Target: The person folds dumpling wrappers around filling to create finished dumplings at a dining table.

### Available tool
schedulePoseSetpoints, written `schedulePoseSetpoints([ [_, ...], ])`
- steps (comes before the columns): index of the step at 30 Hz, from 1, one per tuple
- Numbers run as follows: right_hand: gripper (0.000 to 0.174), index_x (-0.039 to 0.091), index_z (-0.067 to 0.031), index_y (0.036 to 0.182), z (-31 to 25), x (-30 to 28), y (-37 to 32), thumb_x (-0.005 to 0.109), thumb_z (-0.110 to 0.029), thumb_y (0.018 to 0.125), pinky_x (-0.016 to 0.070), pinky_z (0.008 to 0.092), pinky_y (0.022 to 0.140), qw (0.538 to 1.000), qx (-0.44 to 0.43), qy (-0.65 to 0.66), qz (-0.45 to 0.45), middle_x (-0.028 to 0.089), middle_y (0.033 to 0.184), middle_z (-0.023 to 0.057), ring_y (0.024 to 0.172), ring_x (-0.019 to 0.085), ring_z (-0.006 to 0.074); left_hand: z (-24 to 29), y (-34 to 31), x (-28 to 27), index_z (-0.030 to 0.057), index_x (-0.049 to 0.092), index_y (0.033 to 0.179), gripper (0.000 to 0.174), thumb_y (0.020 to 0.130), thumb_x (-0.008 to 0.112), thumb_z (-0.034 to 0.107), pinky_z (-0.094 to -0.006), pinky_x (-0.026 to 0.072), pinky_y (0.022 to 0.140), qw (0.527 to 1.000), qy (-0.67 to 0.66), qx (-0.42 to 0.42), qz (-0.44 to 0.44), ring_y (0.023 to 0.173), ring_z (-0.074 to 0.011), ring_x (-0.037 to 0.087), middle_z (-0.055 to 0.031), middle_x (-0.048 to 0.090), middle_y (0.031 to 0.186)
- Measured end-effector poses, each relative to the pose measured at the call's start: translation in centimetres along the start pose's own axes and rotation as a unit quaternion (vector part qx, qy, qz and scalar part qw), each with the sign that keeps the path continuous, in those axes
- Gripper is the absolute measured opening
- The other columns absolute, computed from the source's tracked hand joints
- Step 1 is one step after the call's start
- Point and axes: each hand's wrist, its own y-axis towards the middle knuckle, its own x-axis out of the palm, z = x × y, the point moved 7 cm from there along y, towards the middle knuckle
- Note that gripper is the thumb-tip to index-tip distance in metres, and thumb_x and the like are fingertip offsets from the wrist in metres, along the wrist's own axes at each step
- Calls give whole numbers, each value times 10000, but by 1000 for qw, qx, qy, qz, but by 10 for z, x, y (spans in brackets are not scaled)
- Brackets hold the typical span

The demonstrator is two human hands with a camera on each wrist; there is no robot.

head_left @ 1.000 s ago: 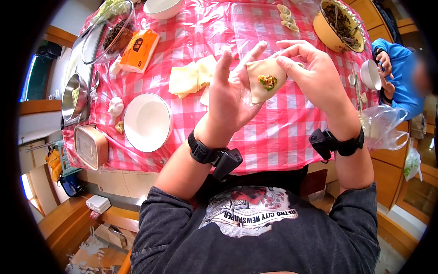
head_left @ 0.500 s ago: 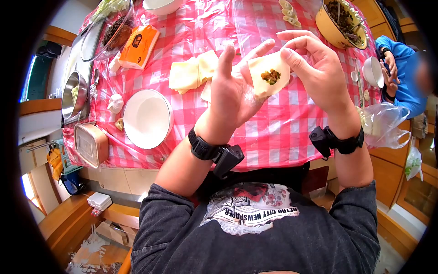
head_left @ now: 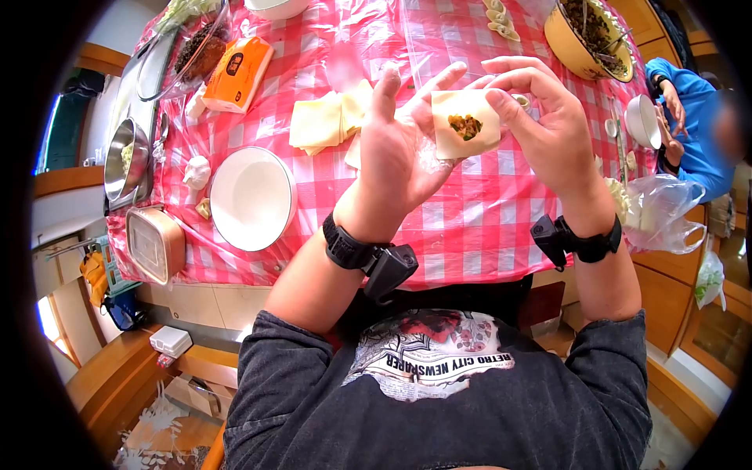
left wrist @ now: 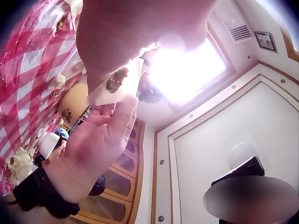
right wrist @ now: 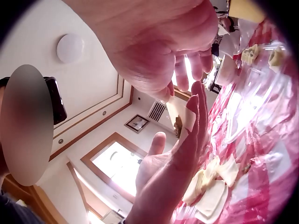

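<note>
A square wonton wrapper [head_left: 444, 111] with a small mound of chopped filling [head_left: 466, 128] at its middle lies across the fingers of my left hand [head_left: 392, 157]. That hand is palm up, with fingers straight, the thumb held apart and white flour on the palm. At the wrapper's right edge, my right hand [head_left: 548, 121] pinches the dough between thumb and fingers. In the left wrist view the wrapper [left wrist: 112, 95] slopes between both hands. The right wrist view catches it nearly edge-on. Behind my left hand, a stack of square wrappers [head_left: 316, 125] lies on the table.
A white bowl [head_left: 253, 200], orange tissue pack [head_left: 239, 74] and lidded container [head_left: 157, 247] stand left on the checked tablecloth [head_left: 329, 204]. Folded wontons [head_left: 501, 22] and a yellow filling bowl [head_left: 572, 59] sit at the far right. Another person [head_left: 689, 133] is at the right edge.
The wrapper has turned in my hands from slanted to nearly square with the view. My left palm still supports it, and my right hand stays at its right edge.
</note>
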Motion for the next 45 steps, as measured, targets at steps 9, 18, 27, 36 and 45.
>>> schedulePoseSetpoints([
  [9,93,721,-6,977,8,2,4,709,-90,939,515,316,936,1000,16,-4,-4,689,1154,107,1074,663,203,-1,0,1,26,425,1454,755,1040,305,646,-525,426,1129,1000,13,-11,15,1315,-341,549,-209,566,1385],
  [18,74,721,-12,978,-1,-2,-2,731,-48,914,544,320,866,997,-63,-35,-7,683,1155,109,1060,663,217,1,-1,4,-6,305,1541,847,1023,315,663,-568,384,1169,999,37,3,11,1393,-392,471,-254,452,1485],
  [27,134,730,-50,942,-21,-4,-16,795,-17,829,536,377,912,984,-139,-104,-44,684,1163,105,1077,659,253,1,1,3,2,207,1577,865,1026,305,661,-568,344,1200,999,40,2,-25,1460,-441,359,-291,299,1587],
  [36,225,750,-74,945,-35,-4,-25,841,-40,741,536,427,932,936,-253,-227,-89,672,1169,105,1147,620,331,1,2,1,1,180,1583,857,1032,292,647,-590,346,1194,998,47,0,-49,1495,-471,277,-319,240,1606],
  [45,205,735,-65,945,-37,-9,-22,822,-16,766,551,385,896,943,-250,-202,-85,681,1155,104,1121,634,293,-2,2,3,1,187,1581,851,1026,338,628,-582,346,1195,997,53,-13,-50,1485,-475,295,-318,253,1602],
])
